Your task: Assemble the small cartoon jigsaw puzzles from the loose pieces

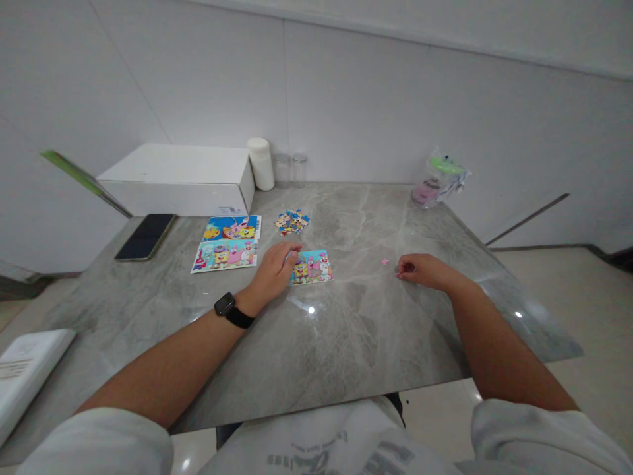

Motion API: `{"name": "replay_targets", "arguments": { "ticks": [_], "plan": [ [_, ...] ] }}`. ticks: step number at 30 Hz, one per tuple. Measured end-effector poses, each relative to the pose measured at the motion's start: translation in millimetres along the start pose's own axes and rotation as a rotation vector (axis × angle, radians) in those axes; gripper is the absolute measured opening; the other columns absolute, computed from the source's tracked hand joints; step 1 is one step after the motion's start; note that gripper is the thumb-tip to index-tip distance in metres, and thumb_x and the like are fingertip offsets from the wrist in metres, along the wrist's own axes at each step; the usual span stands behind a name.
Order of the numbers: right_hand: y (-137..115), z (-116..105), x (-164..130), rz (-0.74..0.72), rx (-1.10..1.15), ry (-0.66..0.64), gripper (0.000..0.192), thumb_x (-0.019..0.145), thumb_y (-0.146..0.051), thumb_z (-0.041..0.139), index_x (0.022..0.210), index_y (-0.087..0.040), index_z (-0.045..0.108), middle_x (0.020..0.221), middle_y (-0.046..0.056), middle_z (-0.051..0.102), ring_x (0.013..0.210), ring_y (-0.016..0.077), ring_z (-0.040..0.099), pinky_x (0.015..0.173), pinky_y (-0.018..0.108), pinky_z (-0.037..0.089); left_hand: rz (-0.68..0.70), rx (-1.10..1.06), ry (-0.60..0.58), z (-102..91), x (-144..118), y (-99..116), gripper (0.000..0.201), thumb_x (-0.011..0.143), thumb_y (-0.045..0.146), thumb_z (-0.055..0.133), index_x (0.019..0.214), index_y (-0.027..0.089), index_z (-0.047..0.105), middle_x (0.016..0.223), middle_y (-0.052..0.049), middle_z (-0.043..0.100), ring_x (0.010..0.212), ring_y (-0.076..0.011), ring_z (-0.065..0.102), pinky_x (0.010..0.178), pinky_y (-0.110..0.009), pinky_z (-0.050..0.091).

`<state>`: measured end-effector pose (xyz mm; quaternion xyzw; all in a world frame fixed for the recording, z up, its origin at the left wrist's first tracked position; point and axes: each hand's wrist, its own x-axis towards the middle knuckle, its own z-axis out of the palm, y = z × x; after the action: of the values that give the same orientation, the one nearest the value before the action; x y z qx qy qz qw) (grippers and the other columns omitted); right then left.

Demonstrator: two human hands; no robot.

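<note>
My left hand, with a black watch on the wrist, rests on the left edge of a small cartoon puzzle picture lying on the grey marble table. My right hand lies on the table further right, fingertips pinched on a small pink puzzle piece at its tip. Another tiny pink piece sits just left of that hand. A pile of loose puzzle pieces lies behind the picture. Two more cartoon picture cards lie side by side to the left.
A black phone lies at the left. A white box, a white jar and two clear jars stand at the back. A plastic bag with coloured items sits back right. A white booklet lies near left.
</note>
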<state>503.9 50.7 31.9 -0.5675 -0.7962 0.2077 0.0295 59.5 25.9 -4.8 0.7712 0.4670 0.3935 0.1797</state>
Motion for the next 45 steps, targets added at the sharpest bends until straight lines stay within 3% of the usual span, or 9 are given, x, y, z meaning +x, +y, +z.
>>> {"name": "replay_targets", "arguments": {
  "ticks": [4,10,16,19,23,27,36,40,45],
  "plan": [
    [-31,-7,9,-0.093,0.117,-0.045,0.021,0.086,-0.043,0.068,0.088,-0.023,0.073,0.083,0.003,0.075,0.076,0.0198,0.067,0.072,0.032,0.050,-0.030,-0.039,0.028,0.7,1,-2,0.040,0.111,0.044,0.036,0.121,0.019,0.066,0.118,-0.010,0.072,0.114,-0.0249,0.066,0.105,-0.044,0.051],
    [-112,-16,49,-0.321,0.353,0.040,0.024,0.089,-0.046,0.070,0.093,-0.023,0.075,0.083,0.002,0.073,0.074,0.0173,0.064,0.070,0.031,0.050,-0.010,-0.062,0.053,-1.5,3,0,0.035,0.110,0.043,0.041,0.115,0.021,0.068,0.115,-0.008,0.073,0.112,-0.0244,0.066,0.104,-0.044,0.050],
    [-171,27,101,-0.385,0.793,0.008,0.028,0.081,-0.049,0.077,0.092,-0.023,0.073,0.087,0.002,0.076,0.079,0.0183,0.068,0.075,0.033,0.055,-0.009,-0.053,0.060,-3.3,3,1,0.025,0.106,0.042,0.054,0.108,0.022,0.069,0.107,-0.006,0.073,0.105,-0.0239,0.067,0.099,-0.042,0.052],
    [-179,58,114,-0.355,0.928,0.080,0.031,0.079,-0.050,0.079,0.093,-0.023,0.071,0.086,0.001,0.075,0.079,0.0184,0.069,0.076,0.033,0.055,-0.022,-0.042,0.062,-1.1,3,1,0.020,0.101,0.042,0.064,0.103,0.023,0.069,0.103,-0.005,0.073,0.102,-0.0238,0.067,0.097,-0.042,0.052],
    [-176,80,114,-0.342,0.883,0.177,0.028,0.082,-0.047,0.076,0.096,-0.023,0.072,0.086,0.002,0.075,0.080,0.0187,0.068,0.076,0.034,0.054,-0.024,-0.076,0.032,1.4,4,5,0.018,0.100,0.040,0.067,0.098,0.023,0.070,0.098,-0.004,0.073,0.098,-0.0226,0.067,0.094,-0.041,0.052],
    [-175,84,109,-0.343,0.838,0.254,0.023,0.083,-0.041,0.073,0.096,-0.023,0.073,0.086,0.003,0.076,0.080,0.0190,0.069,0.077,0.034,0.053,-0.039,-0.099,-0.003,1.4,5,10,0.018,0.100,0.037,0.066,0.093,0.022,0.071,0.094,-0.004,0.073,0.094,-0.0221,0.067,0.092,-0.040,0.052],
    [-186,90,101,-0.360,0.812,0.258,0.022,0.082,-0.040,0.074,0.097,-0.023,0.074,0.083,0.002,0.078,0.076,0.0188,0.069,0.071,0.032,0.052,-0.126,-0.105,0.009,1.3,0,14,0.022,0.100,0.040,0.064,0.089,0.021,0.067,0.094,-0.003,0.072,0.094,-0.0204,0.067,0.091,-0.037,0.054],
    [-190,91,97,-0.362,0.866,0.237,0.027,0.081,-0.041,0.076,0.102,-0.024,0.073,0.085,0.002,0.078,0.077,0.0192,0.070,0.072,0.032,0.053,-0.177,-0.120,0.029,1.2,-1,17,0.020,0.100,0.041,0.065,0.094,0.021,0.065,0.095,-0.003,0.072,0.093,-0.0198,0.067,0.089,-0.036,0.055],
    [-191,92,98,-0.350,0.918,0.178,0.029,0.082,-0.044,0.076,0.103,-0.023,0.072,0.081,0.001,0.076,0.073,0.0179,0.069,0.070,0.032,0.053,-0.125,-0.116,0.055,1.2,-2,18,0.015,0.099,0.034,0.067,0.106,0.021,0.064,0.104,-0.005,0.073,0.100,-0.0207,0.069,0.095,-0.038,0.055]
  ]
}}
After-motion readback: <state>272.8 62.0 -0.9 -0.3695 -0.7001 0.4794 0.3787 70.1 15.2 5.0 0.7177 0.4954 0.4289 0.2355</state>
